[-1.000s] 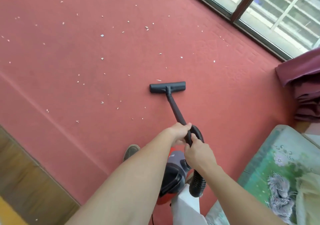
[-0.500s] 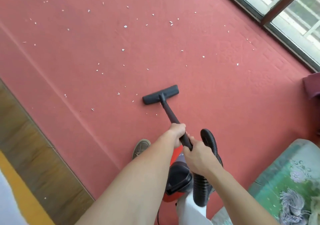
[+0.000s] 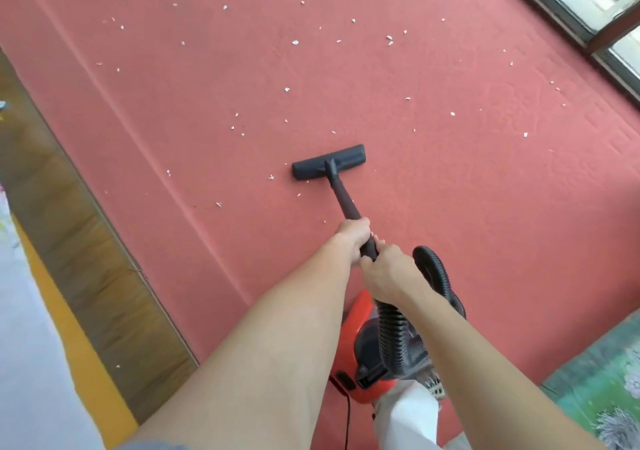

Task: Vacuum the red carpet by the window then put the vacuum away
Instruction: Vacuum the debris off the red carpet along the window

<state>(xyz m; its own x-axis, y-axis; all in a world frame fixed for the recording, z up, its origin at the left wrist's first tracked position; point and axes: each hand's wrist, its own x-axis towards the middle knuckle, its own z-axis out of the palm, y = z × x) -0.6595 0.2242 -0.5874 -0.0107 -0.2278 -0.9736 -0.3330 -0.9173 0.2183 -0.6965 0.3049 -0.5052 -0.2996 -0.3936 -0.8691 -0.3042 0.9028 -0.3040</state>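
Observation:
The red carpet fills most of the view, dotted with several small white scraps. A black vacuum floor head lies flat on it at centre. Its black wand runs back toward me. My left hand grips the wand higher up; my right hand grips it just behind, at the hose end. The ribbed black hose loops down to the red and grey vacuum body between my arms.
The window frame runs along the top right. A wooden floor strip borders the carpet on the left, with a yellow and white surface beyond. A green floral cushion sits at lower right. My trouser leg stands by the vacuum body.
The view has swung left, so the window and cushion slid toward the right edge. The floor head has turned slightly and moved over the scraps; both hands keep their grip on the wand.

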